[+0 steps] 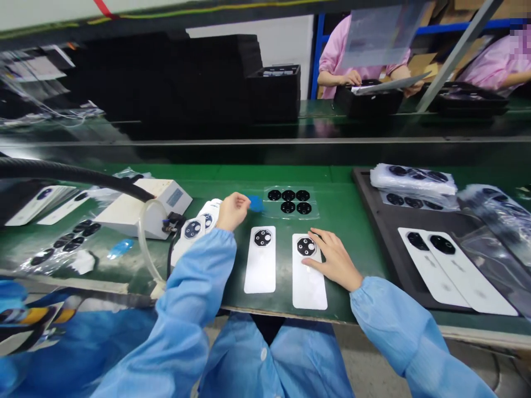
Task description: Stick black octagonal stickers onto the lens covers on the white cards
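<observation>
White back panel (309, 287): lay flat on the green bench (344, 210), near its front edge, with a round black camera plate (306, 246) at the far end. With the right hand (334, 258), touched that panel near the plate, thumb and fingers spread. With the left hand (233, 211), pinched a blue film (256, 204) just beside a clear sheet (272, 210) bearing five black discs (288, 195). To the panel's left and apart from it, saw a second white panel (260, 271).
</observation>
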Demonstrator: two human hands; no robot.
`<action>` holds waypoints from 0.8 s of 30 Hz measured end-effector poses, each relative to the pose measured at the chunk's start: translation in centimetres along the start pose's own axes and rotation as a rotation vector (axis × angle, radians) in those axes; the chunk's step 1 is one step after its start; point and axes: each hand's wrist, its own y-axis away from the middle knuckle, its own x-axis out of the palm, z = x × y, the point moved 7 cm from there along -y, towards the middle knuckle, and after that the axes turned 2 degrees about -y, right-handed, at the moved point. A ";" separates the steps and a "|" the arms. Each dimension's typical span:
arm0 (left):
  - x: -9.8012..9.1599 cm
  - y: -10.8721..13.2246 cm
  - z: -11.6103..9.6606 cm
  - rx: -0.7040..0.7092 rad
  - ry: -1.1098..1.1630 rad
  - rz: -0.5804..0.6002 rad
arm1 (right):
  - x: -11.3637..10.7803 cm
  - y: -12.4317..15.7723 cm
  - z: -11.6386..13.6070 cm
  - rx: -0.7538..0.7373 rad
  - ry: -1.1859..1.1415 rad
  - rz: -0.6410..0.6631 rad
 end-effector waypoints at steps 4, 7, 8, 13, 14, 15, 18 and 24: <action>1.2 -4.2 4.3 -0.158 -0.102 -0.020 | 0.2 0.1 -0.2 -0.021 0.012 -0.014; 2.1 -4.7 4.8 -0.174 -0.154 -0.035 | 0.3 0.2 -0.3 -0.026 0.024 -0.020; 2.1 -4.7 4.6 -0.168 -0.164 -0.048 | 0.3 0.2 -0.3 -0.025 0.027 -0.019; 0.5 -2.9 1.3 -0.072 -0.155 -0.106 | 0.3 -0.1 -0.6 -0.031 0.007 -0.012; 0.0 -1.6 0.2 -0.030 -0.145 -0.101 | 0.2 -0.1 -0.6 -0.027 -0.010 -0.018; -0.4 0.2 -1.0 0.019 -0.133 -0.085 | -0.1 0.0 -0.5 -0.018 -0.025 -0.038; -0.8 8.1 -4.2 0.182 -0.112 0.031 | -1.3 1.2 0.7 -0.006 -0.030 -0.155; 1.2 22.4 -4.3 0.412 -0.359 0.152 | 0.0 6.0 6.9 -0.135 0.147 -0.061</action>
